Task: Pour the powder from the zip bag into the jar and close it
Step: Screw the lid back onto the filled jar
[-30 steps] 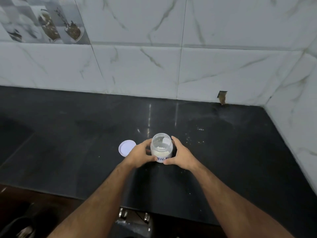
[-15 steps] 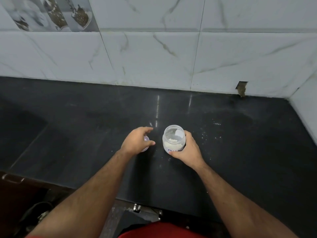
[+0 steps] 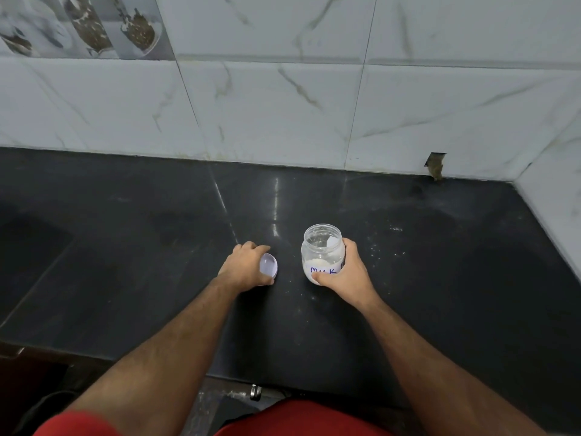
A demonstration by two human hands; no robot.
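A: What's different from 1 second ago?

B: The left hand (image 3: 243,265) has let go of the jar (image 3: 322,253). Both hands cupped it then; now only 1 does.

A: Where did the left hand go?

B: Out to its own side, onto the lid (image 3: 268,264). Half a second ago it was just covering it; now the fingers (image 3: 251,247) curl round it and it sits tilted in the grip (its inner face showing).

A: And the lid itself?

B: No longer lying flat beside the hands.

1 head-worn camera looks forward and down, near the black countertop (image 3: 440,294).
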